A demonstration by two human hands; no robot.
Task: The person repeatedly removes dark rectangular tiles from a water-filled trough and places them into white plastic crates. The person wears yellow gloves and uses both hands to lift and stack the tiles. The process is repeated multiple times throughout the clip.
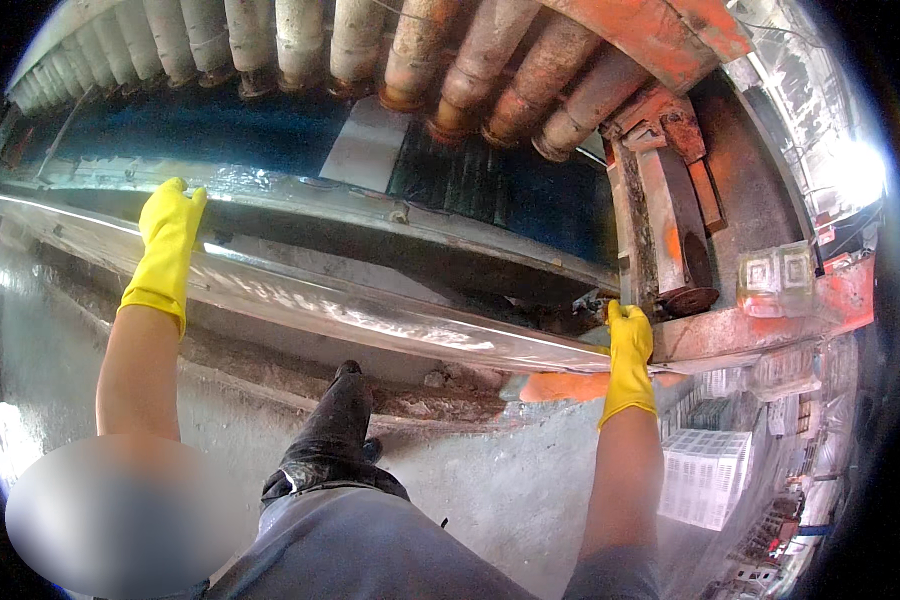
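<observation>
Both of my hands wear yellow rubber gloves. A long, shiny metal panel [370, 310] runs across in front of me, slanting down to the right. My left hand [170, 230] is closed over its upper edge toward the left, fingertips close to the wet metal rim [270, 185] of a tank. At the panel's right end my right hand [628, 340] is closed, its fingers wrapped round the corner. A narrow grey strip [625, 285] rises just beyond that glove; whether I hold it is unclear. The panel hides a dark gap behind it.
Dark blue liquid [220, 130] lies beyond the rim, under a row of rusty rollers [470, 65]. An orange-stained frame [670, 190] stands at right, with a clear plastic container [775, 275] on its ledge. White crates [708, 475] stand at lower right. A rough kerb [270, 370] crosses near my boot.
</observation>
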